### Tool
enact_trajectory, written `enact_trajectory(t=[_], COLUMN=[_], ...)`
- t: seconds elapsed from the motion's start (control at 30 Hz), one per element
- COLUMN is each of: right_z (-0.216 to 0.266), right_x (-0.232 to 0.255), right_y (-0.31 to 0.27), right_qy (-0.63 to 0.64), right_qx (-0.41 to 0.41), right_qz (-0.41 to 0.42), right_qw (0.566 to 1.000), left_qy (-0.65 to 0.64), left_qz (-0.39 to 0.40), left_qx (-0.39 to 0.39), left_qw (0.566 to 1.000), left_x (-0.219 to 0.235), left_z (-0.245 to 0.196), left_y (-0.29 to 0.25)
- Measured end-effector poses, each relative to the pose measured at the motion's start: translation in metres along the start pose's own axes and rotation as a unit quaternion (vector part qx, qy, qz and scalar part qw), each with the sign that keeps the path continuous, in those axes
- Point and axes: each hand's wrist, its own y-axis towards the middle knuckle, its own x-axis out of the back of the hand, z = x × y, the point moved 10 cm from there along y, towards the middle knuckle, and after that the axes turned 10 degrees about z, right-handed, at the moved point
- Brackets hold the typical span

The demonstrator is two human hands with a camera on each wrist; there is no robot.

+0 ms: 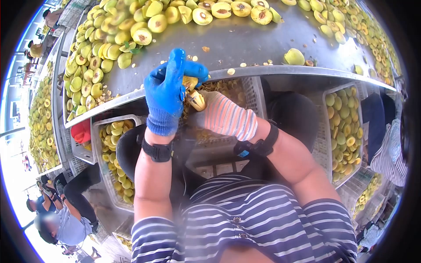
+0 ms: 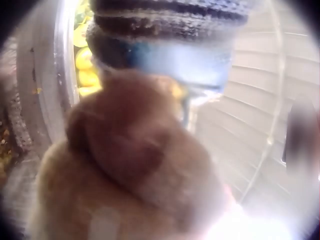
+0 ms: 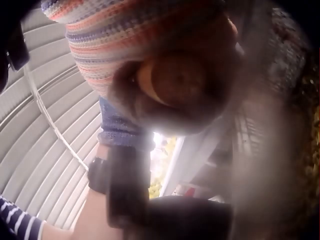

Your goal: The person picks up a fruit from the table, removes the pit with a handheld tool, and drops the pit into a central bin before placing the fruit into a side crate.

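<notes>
Pitting fruit | left hand (image 1: 169,90) is gripping yellow fruit (image 1: 189,82) below counter (image 1: 245,41) edge | right hand (image 1: 223,116) is pinching tool (image 1: 196,101) | next: probably scooping carefully

Fruit (image 1: 190,83) mostly hidden in gloves.

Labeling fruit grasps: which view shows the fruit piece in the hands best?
Head view: the fruit piece sits sharp between the blue-gloved left hand and striped-gloved right hand. Both wrist views are blurred close-ups of gloves; the fruit cannot be made out there.

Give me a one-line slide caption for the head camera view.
Blue-gloved left hand and striped-gloved right hand hold a yellow fruit.
</notes>
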Motion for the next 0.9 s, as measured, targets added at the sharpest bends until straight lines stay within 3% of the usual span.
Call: enact_trajectory(t=[0.03,0.1,0.17,0.2,0.27,0.33,0.4,0.5,0.6,0.67,0.7,0.77,0.83,0.9], right_z=[0.013,0.041,0.007,-0.011,-0.017,-0.022,-0.026,-0.031,-0.017,0.000,0.006,0.018,0.010,-0.018], right_x=[0.000,-0.009,-0.002,-0.005,-0.009,-0.012,-0.014,-0.018,-0.020,-0.021,-0.021,-0.023,-0.028,-0.030], right_y=[-0.002,-0.011,-0.005,-0.009,-0.006,-0.005,-0.006,-0.010,-0.009,-0.006,-0.012,-0.026,-0.039,-0.044], right_qy=[-0.102,-0.300,-0.064,0.057,0.089,0.112,0.123,0.152,0.117,0.033,0.050,0.086,0.215,0.276], right_qx=[0.067,0.197,-0.016,-0.124,-0.069,-0.065,-0.109,-0.147,-0.102,0.106,0.108,0.110,-0.051,-0.130], right_qz=[0.008,0.025,0.045,0.051,0.048,0.059,0.082,0.101,0.094,0.074,0.090,0.123,0.166,0.159], right_qw=[0.992,0.933,0.997,0.989,0.992,0.990,0.983,0.972,0.983,0.991,0.989,0.983,0.961,0.939], left_qy=[-0.011,-0.032,-0.020,-0.014,-0.018,-0.066,-0.154,-0.192,-0.084,0.105,0.197,0.083,-0.031,-0.148], left_qz=[0.038,0.113,0.152,0.173,0.167,0.160,0.153,0.077,0.107,0.141,0.156,0.193,0.227,0.174], left_qx=[-0.012,-0.035,-0.017,-0.007,0.000,0.000,-0.011,0.025,0.079,0.107,0.119,0.100,0.079,0.006], left_qw=[0.999,0.992,0.988,0.985,0.986,0.985,0.976,0.978,0.988,0.979,0.961,0.973,0.970,0.974], left_x=[-0.002,-0.006,-0.008,-0.011,-0.009,-0.009,-0.012,-0.008,-0.012,-0.021,-0.026,-0.037,-0.045,-0.043], left_z=[-0.003,-0.007,-0.006,-0.005,0.001,0.007,0.008,0.018,0.014,0.000,-0.003,-0.003,0.000,-0.006], left_y=[0.003,0.005,0.004,0.005,0.006,0.006,0.005,0.002,-0.001,-0.004,-0.006,-0.011,-0.016,-0.015])
